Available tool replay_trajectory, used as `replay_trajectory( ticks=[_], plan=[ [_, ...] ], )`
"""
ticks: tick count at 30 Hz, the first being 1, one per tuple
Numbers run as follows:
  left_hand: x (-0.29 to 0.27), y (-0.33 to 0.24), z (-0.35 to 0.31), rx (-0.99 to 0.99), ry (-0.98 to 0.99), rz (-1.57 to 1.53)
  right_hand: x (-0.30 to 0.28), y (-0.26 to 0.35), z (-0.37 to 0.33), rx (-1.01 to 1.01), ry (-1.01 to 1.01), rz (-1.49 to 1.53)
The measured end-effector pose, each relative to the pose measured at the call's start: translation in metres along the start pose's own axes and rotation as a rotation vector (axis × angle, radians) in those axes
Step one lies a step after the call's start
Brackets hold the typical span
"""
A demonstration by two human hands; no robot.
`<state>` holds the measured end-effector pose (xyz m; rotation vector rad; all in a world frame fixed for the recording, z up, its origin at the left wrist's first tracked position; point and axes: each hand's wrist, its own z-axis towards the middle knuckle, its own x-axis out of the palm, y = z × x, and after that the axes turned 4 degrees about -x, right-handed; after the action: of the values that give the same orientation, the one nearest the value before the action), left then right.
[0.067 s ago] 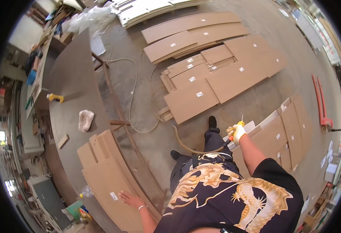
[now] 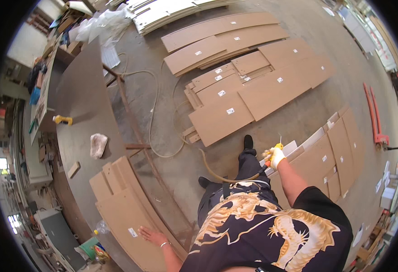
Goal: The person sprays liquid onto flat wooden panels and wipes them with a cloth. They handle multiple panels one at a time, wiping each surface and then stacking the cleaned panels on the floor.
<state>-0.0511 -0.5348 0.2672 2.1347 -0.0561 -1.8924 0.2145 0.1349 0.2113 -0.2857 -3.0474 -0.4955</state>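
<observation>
— What have I got in hand?

— My left hand (image 2: 151,235) lies flat and open on the stacked brown boards (image 2: 126,208) on the workbench (image 2: 78,113); my right hand (image 2: 276,156) is closed round a yellow air gun (image 2: 278,146)

— Those boards look stiff, heavy; I'd grip the long edges

No visible change between frames.

Boards (image 2: 131,213) under the left hand (image 2: 151,235) look like matt brown fibreboard, smooth, with small white paper stickers. Right hand (image 2: 276,156) has a pale cloth glove on, gripping a yellow plastic tool. Floor (image 2: 299,113) is rough grey concrete, hose (image 2: 151,113) looks rubbery
</observation>
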Motion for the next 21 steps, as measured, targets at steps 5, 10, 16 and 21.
replay_trajectory(
  ticks=[5, 10, 16, 21],
  plan=[
    [-0.041, -0.073, 0.005, -0.071, -0.005, -0.062, 0.007, 0.017, 0.070, 0.287, 0.168, 0.182],
    [-0.059, -0.290, -0.009, 0.323, 0.338, -0.354, 0.032, 0.031, 0.150, 0.323, 0.313, -0.177],
    [0.079, -0.649, -0.077, 0.527, 0.754, -0.736, 0.008, 0.050, 0.194, 0.384, 0.223, -0.113],
    [0.244, -0.847, -0.168, 0.155, 1.116, -0.587, -0.051, 0.135, 0.241, 0.260, 0.011, 0.123]
  ],
)
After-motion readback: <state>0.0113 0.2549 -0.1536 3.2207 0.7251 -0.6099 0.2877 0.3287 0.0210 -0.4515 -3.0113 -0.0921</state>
